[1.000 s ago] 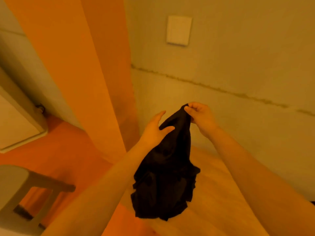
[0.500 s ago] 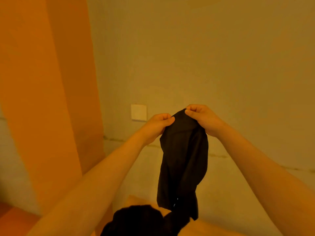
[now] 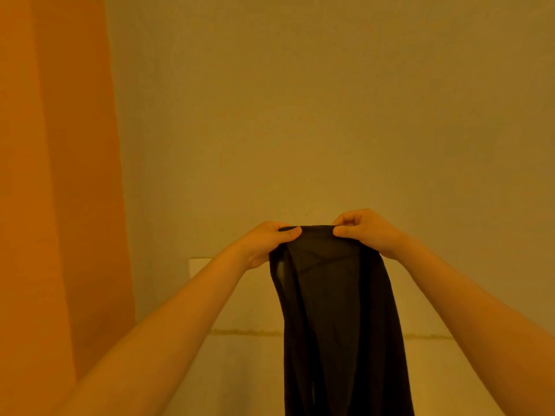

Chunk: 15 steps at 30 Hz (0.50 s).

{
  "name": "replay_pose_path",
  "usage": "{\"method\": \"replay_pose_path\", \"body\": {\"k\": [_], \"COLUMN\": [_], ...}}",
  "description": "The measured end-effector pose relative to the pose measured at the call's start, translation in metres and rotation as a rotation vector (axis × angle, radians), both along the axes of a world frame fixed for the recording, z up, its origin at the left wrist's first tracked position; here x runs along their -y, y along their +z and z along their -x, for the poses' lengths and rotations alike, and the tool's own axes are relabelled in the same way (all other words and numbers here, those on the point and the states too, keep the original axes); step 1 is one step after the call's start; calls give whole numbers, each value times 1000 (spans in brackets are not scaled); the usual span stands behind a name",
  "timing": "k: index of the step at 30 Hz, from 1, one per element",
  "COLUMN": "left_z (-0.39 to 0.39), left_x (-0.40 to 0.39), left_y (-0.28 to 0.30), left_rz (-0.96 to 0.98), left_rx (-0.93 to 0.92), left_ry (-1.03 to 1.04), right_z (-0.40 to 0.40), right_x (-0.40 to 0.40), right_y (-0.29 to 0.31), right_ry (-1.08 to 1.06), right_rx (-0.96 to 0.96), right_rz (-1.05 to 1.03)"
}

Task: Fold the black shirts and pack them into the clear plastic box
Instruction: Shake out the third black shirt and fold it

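Black shirt (image 3: 336,319) hangs bunched, pinched at its top edge by left hand (image 3: 265,243) and right hand (image 3: 365,231); best slide them apart to spread it flat before folding

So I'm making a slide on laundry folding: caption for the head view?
Both hands, left hand and right hand, pinch a black shirt by its top edge, hanging before a wall.

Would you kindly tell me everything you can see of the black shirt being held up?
The black shirt is thin, dark and slightly sheer, a seam showing through near the top. It hangs unfolded in long vertical folds before the wall, its lower end cut off by the frame. The left hand and right hand pinch its top edge close together, stretching it flat between them. Nothing else touches it.
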<state>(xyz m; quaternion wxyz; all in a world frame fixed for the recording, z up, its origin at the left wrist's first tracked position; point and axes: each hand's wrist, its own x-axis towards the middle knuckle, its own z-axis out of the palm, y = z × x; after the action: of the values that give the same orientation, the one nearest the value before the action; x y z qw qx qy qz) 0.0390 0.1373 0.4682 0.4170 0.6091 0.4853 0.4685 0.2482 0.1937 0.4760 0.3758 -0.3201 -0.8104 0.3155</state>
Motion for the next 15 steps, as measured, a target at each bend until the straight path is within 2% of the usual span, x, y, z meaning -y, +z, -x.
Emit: {"method": "replay_pose_path", "body": {"k": [3,7,9,15], "left_z": [-14,-23,-25,-45], "left_x": [-3,-6,-6,-5], "left_y": [6,5,5,11], "left_rz": [-14,-15,-10,-31], "left_rx": [31,187,259,231], "left_ry": [23,-40,-37,-71], "right_z": [-14,-35,-44,-38], "right_x": [1,-4,-7,-3], "right_y": [1,-5,-10,-16], "right_ry": [-32,-37,-37,-23], "right_rx": [18,-137,-155,106], "right_rz": [-2,60,97,48]}}
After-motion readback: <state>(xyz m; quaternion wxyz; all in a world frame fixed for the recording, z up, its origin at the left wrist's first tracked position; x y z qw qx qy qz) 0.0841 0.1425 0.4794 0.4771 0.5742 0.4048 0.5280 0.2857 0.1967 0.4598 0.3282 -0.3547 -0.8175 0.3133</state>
